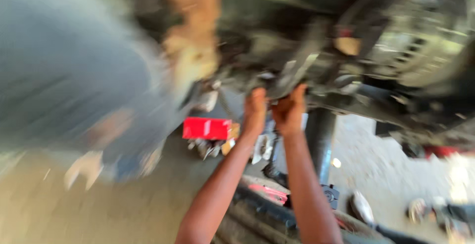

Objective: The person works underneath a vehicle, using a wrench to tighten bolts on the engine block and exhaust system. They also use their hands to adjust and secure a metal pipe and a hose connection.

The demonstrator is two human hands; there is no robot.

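The picture is heavily blurred. Both my arms reach up to the dirty underside of a vehicle (396,41). My left hand (256,110) and my right hand (289,109) sit side by side on a grey metal part (292,73) that hangs from the machinery. Their fingers curl onto its lower edge. Whether they grip it tightly or hold any tool is lost in the blur.
A person in grey clothing (64,75) stands close at the left, with an arm (198,26) raised to the underside. A red box (207,128) and several metal bits lie on the concrete floor. A dark post (320,140) stands just behind my right arm.
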